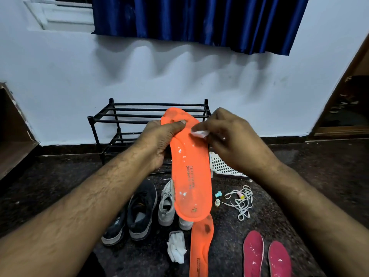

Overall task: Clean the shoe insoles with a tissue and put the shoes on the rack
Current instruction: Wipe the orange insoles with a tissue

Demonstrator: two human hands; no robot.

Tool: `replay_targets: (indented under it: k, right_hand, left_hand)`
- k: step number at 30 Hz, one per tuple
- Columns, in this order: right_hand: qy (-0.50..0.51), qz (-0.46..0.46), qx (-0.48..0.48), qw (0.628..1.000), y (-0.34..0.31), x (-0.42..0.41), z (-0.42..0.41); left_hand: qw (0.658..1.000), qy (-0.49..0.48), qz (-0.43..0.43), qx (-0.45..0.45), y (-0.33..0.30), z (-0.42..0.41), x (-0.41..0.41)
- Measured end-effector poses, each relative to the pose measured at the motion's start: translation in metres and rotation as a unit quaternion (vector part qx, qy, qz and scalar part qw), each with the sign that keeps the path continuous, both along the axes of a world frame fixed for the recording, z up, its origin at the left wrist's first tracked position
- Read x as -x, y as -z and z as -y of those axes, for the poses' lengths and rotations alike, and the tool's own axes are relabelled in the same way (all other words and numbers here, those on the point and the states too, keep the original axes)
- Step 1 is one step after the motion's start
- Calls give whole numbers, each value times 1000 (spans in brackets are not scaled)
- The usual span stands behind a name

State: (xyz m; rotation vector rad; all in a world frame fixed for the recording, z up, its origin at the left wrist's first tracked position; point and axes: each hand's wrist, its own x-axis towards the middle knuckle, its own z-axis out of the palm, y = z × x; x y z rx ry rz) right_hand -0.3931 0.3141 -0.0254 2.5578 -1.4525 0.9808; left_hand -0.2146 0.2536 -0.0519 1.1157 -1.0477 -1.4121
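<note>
Floor [299, 176] of dark speckled stone runs from my view up to the white wall [239, 86], and most of the things crowd its middle. I see bare floor to the right of the laces and to the left of the dark shoes. The black rack [123, 116] stands against the wall, its upper bars bare where they show; the held insole hides its right part. Brown wooden furniture edges close in at the far left [14, 136] and far right [343, 108].

My left hand [159, 142] grips the orange insole [189, 176] near its toe end, thumb pressed on the top face and fingers wrapped behind, holding it lengthwise in the air in front of the rack. My right hand [235, 140] pinches a small white tissue wad [199, 133] between curled fingers, and the wad touches the insole's right edge just beside the left thumb. White specks dot the insole's face.

Below on the floor: a pair of dark shoes [137, 212] left of centre, a grey shoe [166, 204] just beside them, a second orange insole [200, 248] lying lengthwise, a pack of tissues [176, 246] near it, and two pink insoles [265, 256] side by side at lower right. White laces [241, 200] lie tangled near a white perforated tray [223, 166].
</note>
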Motion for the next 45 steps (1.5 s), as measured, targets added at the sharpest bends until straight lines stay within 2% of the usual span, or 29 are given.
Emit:
replay_targets:
  k: [2,5,7,9,10,12,14,16,17,19,20,23,25,26,28,30,31,35,39,40,42,44,45]
  right_hand:
    - [-14,-66,-27,997,4,2,2]
    - [58,-126,-13,990,-3,10,5]
    - [82,-69,-5,994,-5,8,4]
    - [34,-5,-15,999,-4,1,4]
    - [2,-15,-31,999,-2,-3,4]
    - [-8,-112,-55,992,2,-10,3]
    - [43,-175,-22,983,1,-10,3]
    - [88,-143,8,986,-1,-8,4]
    - [88,-88,7,992,-1,-7,5]
    - [46,19,0,999,0,-5,8]
    - [20,33,-6,999,0,-4,8]
    - [-4,-43,-45,998,4,-1,6]
    - [53,-80,-79,992,4,6,5]
    - [84,-70,-73,991,4,9,5]
    - [114,20,-35,993,2,13,8]
    - [100,114,5,988,2,8,9]
    - [89,125,12,988,3,4,9]
    - [42,12,-43,998,12,-1,10]
    - [-59,71,-176,980,-7,4,-4]
    - [-39,88,-158,983,-9,4,-5]
    - [54,117,-59,990,-5,2,1]
    - [123,109,16,986,2,-5,7]
    - [122,87,24,988,6,-9,10]
  left_hand:
    - [1000,10,17,21,3,1,1]
    - [998,24,52,41,7,2,3]
    - [998,32,45,39,9,4,2]
    - [997,43,49,42,9,4,2]
    - [996,45,54,46,9,3,3]
    - [996,43,59,47,10,2,5]
    - [997,34,61,40,11,2,7]
    - [998,21,52,30,11,3,10]
    - [998,14,47,27,10,3,10]
    - [999,9,43,29,8,3,10]
    - [998,11,43,32,7,3,10]
    - [998,13,42,39,6,1,8]
    - [998,18,46,39,4,-2,5]
    - [998,24,43,34,3,-3,4]
    - [998,37,37,23,2,-6,1]
    - [997,55,40,22,1,-7,1]
    - [997,64,43,25,1,-8,1]
    - [996,70,41,26,3,-8,6]
    - [997,57,37,25,6,0,3]
    - [997,55,36,29,6,2,1]
    - [997,62,39,36,5,4,-2]
    - [996,69,47,44,4,4,-4]
    - [996,68,46,44,4,5,-4]
